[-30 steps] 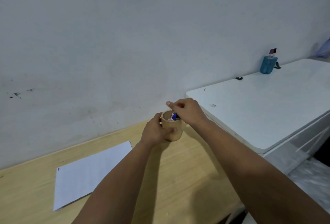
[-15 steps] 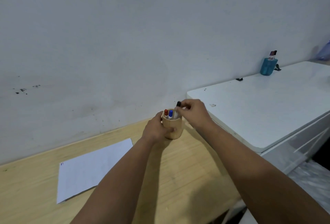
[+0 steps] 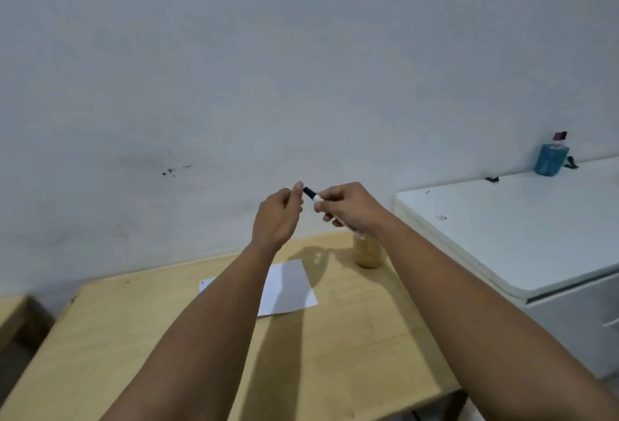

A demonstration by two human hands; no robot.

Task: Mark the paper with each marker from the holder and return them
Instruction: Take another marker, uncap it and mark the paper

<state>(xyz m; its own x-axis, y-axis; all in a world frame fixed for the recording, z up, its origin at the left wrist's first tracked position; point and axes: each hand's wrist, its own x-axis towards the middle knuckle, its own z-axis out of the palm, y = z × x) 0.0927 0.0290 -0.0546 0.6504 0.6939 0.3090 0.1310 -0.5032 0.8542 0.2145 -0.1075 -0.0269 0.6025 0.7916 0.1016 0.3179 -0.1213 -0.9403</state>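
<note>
My right hand (image 3: 345,206) is closed around a white marker with a black cap (image 3: 310,193), raised in the air above the wooden table (image 3: 351,337). My left hand (image 3: 279,216) is just left of it, thumb and fingertips at the black cap. The round wooden holder (image 3: 368,253) stands on the table below my right wrist, its top hidden by that hand. A white sheet of paper (image 3: 291,290) lies on the table left of the holder, partly covered by my left forearm, with a small mark at its left corner.
A white cabinet top (image 3: 522,219) adjoins the table on the right, higher than it. On it stand a blue container (image 3: 551,159) and a small dark clip (image 3: 491,179) by the wall. Another wooden surface (image 3: 10,313) sits at far left.
My right hand has pulled the black-capped marker out of the holder and lifted it. My left hand let go of the holder and rose to the cap. The view has shifted right and up.
</note>
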